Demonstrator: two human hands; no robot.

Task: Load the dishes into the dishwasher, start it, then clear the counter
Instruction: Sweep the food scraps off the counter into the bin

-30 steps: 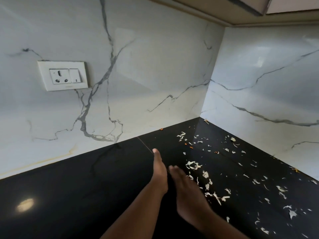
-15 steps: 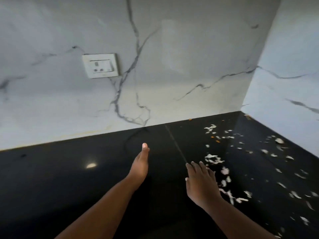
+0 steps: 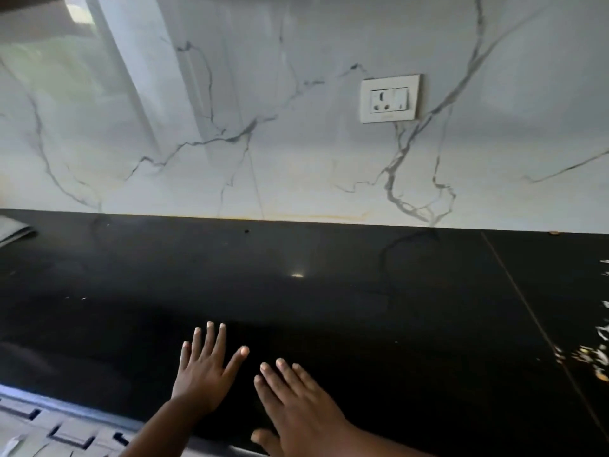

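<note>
We see the desk [image 3: 329,291]: a glossy black slab running the full width of the view, meeting a white marble-veined backsplash [image 3: 263,143] at the back, with a thin seam line [image 3: 527,308] crossing it diagonally on the right. The surface is reflective; it carries one small bright light reflection [image 3: 297,275] near the middle and a faint mirror of the wall veining. Left hand [image 3: 204,374] lies palm down on the desk near its front edge, fingers straight and spread, gripping nothing. Right hand [image 3: 300,407] lies just beside it, palm down, fingers straight and together, thumb tucked low, also holding nothing; the two hands are close but apart. White and orange scraps [image 3: 593,354] sit on the desk at the far right, cut off by the frame edge, so we can't tell how far they spread. A white socket plate [image 3: 390,98] sits on the backsplash above and right of the hands. A pale grey object [image 3: 13,229] at the left edge is mostly cut off and we can't identify it. The bottom-left corner shows a patterned surface [image 3: 49,430] below the desk edge, blurred.
</note>
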